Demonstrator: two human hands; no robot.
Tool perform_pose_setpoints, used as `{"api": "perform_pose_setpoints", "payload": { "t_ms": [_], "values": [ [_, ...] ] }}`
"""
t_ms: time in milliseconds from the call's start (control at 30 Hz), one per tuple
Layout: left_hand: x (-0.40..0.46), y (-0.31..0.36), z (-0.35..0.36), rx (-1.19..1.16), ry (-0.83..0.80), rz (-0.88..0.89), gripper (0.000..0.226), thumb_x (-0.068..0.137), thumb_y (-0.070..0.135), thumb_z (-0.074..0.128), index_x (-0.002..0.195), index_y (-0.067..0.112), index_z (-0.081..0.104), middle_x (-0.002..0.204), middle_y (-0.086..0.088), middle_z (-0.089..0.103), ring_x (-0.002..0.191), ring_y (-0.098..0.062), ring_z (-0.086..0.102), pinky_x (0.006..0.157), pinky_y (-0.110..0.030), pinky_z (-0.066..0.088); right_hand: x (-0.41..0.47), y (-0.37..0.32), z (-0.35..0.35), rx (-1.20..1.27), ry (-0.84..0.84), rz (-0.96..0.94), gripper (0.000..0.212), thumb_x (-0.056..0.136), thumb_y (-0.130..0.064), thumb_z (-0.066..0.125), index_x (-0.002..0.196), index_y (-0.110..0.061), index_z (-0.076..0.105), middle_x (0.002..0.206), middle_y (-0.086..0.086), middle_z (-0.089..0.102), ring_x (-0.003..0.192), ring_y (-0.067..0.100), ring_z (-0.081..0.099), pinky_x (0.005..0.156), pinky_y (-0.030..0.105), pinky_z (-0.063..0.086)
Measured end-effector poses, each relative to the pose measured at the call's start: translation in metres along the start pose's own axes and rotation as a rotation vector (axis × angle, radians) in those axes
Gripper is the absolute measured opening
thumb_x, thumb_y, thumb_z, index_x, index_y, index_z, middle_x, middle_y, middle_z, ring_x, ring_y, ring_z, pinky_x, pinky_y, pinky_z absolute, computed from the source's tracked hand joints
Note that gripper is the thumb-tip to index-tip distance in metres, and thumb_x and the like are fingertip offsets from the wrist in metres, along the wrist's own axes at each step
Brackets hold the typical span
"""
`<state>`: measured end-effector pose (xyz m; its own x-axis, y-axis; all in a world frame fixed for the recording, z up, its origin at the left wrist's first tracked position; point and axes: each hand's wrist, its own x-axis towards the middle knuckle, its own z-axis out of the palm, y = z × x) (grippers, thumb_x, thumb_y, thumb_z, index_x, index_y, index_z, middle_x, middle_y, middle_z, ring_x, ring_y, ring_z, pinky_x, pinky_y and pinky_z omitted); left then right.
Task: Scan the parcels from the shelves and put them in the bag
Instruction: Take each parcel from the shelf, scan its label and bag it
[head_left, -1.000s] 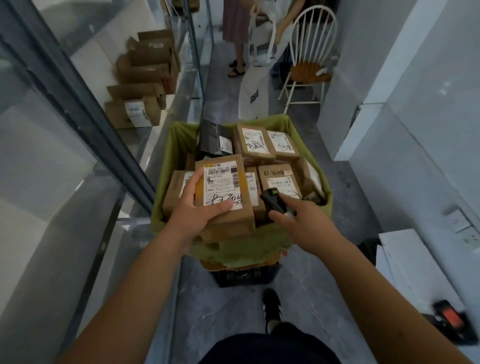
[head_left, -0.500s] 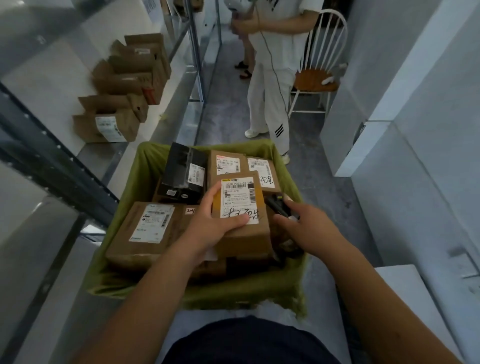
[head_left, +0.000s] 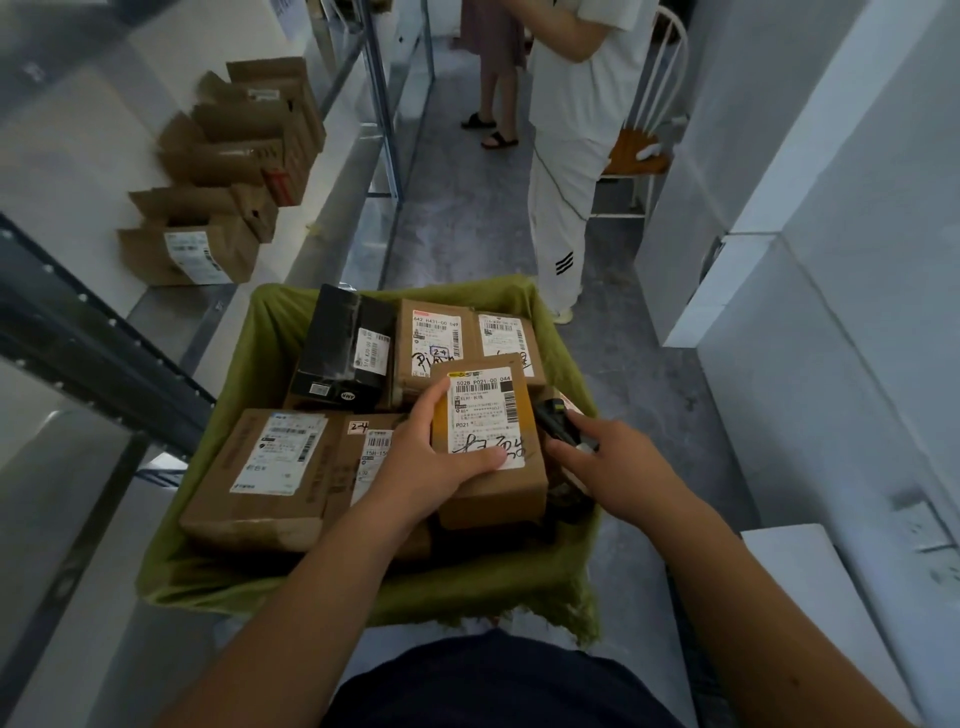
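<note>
Closer now than half a second back, the bag fills more of my view and the parcel (head_left: 488, 441) sits a touch lower over the load. My left hand (head_left: 431, 467) pinches it, thumb across the label's lower edge, fingers on its left side, near the right rim of the green bag (head_left: 270, 332). My right hand (head_left: 618, 467) curls round the black scanner (head_left: 558, 423), just beside the parcel's right edge. To do this well, I'd keep the thumb off the barcode up top, tilt the label flat to the scanner, then lay the parcel on the boxes. More cartons (head_left: 192, 254) wait on the shelf (head_left: 311, 239), and a bystander (head_left: 576, 130) stands past the bag's far rim.
</note>
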<state>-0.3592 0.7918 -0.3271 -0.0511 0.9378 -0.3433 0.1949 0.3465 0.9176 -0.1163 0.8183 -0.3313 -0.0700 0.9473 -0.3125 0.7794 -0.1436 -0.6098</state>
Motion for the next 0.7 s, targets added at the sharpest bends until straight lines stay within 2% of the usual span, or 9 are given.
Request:
{"api": "perform_pose_setpoints", "payload": {
  "t_ms": [67, 167, 300, 367, 433, 500, 600, 700],
  "values": [
    [-0.001, -0.003, 0.0, -0.012, 0.023, 0.004, 0.103, 0.064, 0.039, 0.1, 0.143, 0.064, 0.037, 0.132, 0.021, 0.055, 0.121, -0.007, 0.057, 0.091, -0.032, 0.055, -0.002, -0.002, 0.0, 0.005, 0.005, 0.001, 0.067, 0.097, -0.058, 0.06, 0.156, -0.033, 0.043, 0.124, 0.003, 0.066, 0.096, 0.018, 0.066, 0.084, 0.041, 0.059],
    [-0.004, -0.004, -0.001, 0.009, 0.035, 0.017, 0.102, 0.06, 0.045, 0.098, 0.138, 0.067, 0.037, 0.131, 0.023, 0.055, 0.119, -0.004, 0.056, 0.084, -0.027, 0.052, -0.006, -0.003, 0.002, -0.034, 0.01, -0.012, 0.067, 0.097, -0.058, 0.06, 0.156, -0.033, 0.042, 0.129, 0.004, 0.066, 0.097, 0.018, 0.066, 0.083, 0.04, 0.059],
    [-0.009, -0.003, -0.001, 0.065, 0.092, 0.058, 0.116, 0.048, 0.061, 0.091, 0.142, 0.074, 0.023, 0.15, 0.015, 0.046, 0.13, -0.013, 0.05, 0.103, -0.04, 0.05, -0.01, -0.002, 0.005, -0.059, -0.021, -0.004, 0.061, 0.097, -0.057, 0.06, 0.152, -0.033, 0.048, 0.14, 0.005, 0.061, 0.098, 0.017, 0.066, 0.083, 0.041, 0.059],
    [-0.01, -0.002, -0.001, 0.104, 0.109, 0.094, 0.11, 0.054, 0.06, 0.091, 0.134, 0.082, 0.018, 0.154, 0.014, 0.043, 0.134, -0.015, 0.047, 0.107, -0.044, 0.048, -0.011, -0.001, 0.007, -0.042, -0.034, 0.006, 0.062, 0.097, -0.056, 0.061, 0.152, -0.032, 0.048, 0.141, 0.007, 0.061, 0.102, 0.019, 0.066, 0.086, 0.043, 0.059],
    [-0.011, -0.002, -0.002, 0.166, 0.122, 0.105, 0.107, 0.061, 0.057, 0.091, 0.138, 0.079, 0.02, 0.156, 0.011, 0.04, 0.138, -0.017, 0.045, 0.11, -0.05, 0.048, -0.013, 0.0, 0.007, -0.002, -0.031, 0.016, 0.064, 0.096, -0.057, 0.062, 0.154, -0.031, 0.047, 0.14, 0.006, 0.061, 0.103, 0.02, 0.067, 0.088, 0.045, 0.059],
    [-0.011, -0.004, -0.003, 0.279, 0.159, 0.152, 0.107, 0.067, 0.056, 0.09, 0.148, 0.068, 0.021, 0.157, 0.012, 0.034, 0.137, -0.013, 0.041, 0.109, -0.048, 0.048, -0.016, 0.0, 0.006, 0.016, 0.002, 0.014, 0.066, 0.095, -0.058, 0.062, 0.154, -0.033, 0.046, 0.139, 0.005, 0.063, 0.104, 0.02, 0.067, 0.088, 0.044, 0.059],
    [-0.016, -0.003, 0.001, 0.416, 0.174, 0.297, 0.101, 0.073, 0.058, 0.087, 0.152, 0.063, 0.023, 0.151, 0.028, 0.027, 0.133, -0.004, 0.031, 0.105, -0.036, 0.039, -0.021, -0.003, 0.003, 0.021, 0.054, 0.004, 0.069, 0.095, -0.062, 0.06, 0.156, -0.034, 0.043, 0.136, 0.003, 0.064, 0.106, 0.019, 0.065, 0.09, 0.044, 0.058],
    [-0.023, 0.002, 0.005, 0.501, 0.167, 0.378, 0.095, 0.078, 0.059, 0.083, 0.154, 0.057, 0.026, 0.157, 0.029, 0.021, 0.142, -0.006, 0.028, 0.113, -0.04, 0.037, -0.029, -0.008, -0.001, 0.028, 0.098, -0.009, 0.073, 0.095, -0.064, 0.059, 0.158, -0.033, 0.039, 0.143, 0.002, 0.06, 0.117, 0.021, 0.062, 0.096, 0.043, 0.055]
  ]
}}
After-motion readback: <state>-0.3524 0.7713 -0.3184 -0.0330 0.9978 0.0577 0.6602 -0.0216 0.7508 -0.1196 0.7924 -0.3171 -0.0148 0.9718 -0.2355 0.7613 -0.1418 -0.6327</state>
